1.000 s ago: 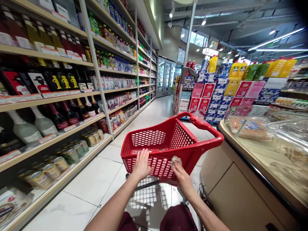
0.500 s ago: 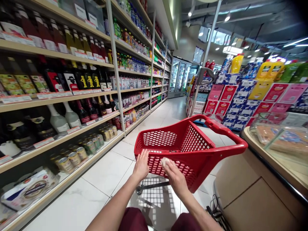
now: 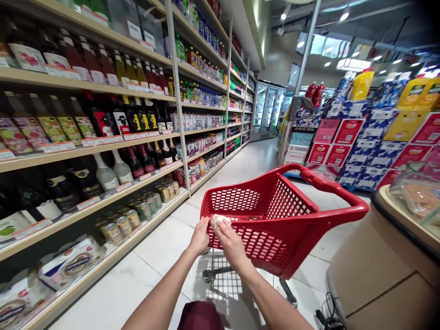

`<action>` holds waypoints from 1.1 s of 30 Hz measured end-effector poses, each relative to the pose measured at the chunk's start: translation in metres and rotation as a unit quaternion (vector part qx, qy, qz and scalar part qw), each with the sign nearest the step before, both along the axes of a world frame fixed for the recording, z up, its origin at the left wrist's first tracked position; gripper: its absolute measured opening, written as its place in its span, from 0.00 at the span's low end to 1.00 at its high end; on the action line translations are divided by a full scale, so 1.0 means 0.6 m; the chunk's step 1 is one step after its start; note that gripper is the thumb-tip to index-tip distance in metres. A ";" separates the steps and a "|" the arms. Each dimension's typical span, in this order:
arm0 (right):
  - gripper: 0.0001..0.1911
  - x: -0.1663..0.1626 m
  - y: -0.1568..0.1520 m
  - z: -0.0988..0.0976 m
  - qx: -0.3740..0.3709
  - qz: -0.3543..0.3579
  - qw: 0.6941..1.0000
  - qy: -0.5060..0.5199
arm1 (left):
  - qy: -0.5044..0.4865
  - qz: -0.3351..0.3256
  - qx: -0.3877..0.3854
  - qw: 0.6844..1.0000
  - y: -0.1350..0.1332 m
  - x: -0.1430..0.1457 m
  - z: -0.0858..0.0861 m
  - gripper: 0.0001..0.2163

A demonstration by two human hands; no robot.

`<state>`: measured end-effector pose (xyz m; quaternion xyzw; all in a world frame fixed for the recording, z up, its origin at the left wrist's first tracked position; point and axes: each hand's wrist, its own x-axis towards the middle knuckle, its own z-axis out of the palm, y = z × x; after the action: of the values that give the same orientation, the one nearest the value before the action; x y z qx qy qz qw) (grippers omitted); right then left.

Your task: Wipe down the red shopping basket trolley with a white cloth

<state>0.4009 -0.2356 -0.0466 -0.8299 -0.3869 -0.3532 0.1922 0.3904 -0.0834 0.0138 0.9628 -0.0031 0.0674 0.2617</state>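
Observation:
A red plastic shopping cart (image 3: 266, 236) stands side-on before me, its basket walls full of holes. My left hand (image 3: 199, 237) grips the rim at the cart's left corner, fingers closed over the edge. Close beside it, my right hand (image 3: 233, 245) presses a crumpled off-white cloth (image 3: 220, 222) against the top rim. Its fingers are closed on the cloth, and the palm side is hidden. The cart's push handle (image 3: 343, 195) extends to the right, away from both hands.
Shelves (image 3: 144, 143) of bottles and cans line the left side. Stacked drink cartons (image 3: 350, 137) stand at the back right. A rounded counter (image 3: 374, 256) sits close on the right, with black cables (image 3: 330, 311) at its foot. Glass-door fridges (image 3: 268, 107) stand at the far end.
My right hand has moved left along the rim with the cloth, close to the left hand. The left hand has closed on the corner. The view has shifted slightly left.

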 end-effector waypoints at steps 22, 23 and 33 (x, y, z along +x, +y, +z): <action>0.15 0.080 -0.286 0.131 0.022 -0.210 0.977 0.032 | -0.036 0.008 0.161 0.986 -0.058 -0.025 0.047 0.15; 0.16 0.075 -0.270 0.119 0.026 -0.185 0.982 0.040 | -0.034 0.005 0.162 0.986 -0.066 -0.028 0.048 0.15; 0.15 0.068 -0.264 0.084 0.096 -0.160 0.979 0.077 | 0.005 -0.120 0.109 0.987 -0.167 -0.076 0.044 0.24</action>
<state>0.4416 -0.3939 0.0039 -0.8834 -0.1970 -0.3502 0.2410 0.3447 -0.1838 0.0400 0.9787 -0.1243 0.0298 0.1609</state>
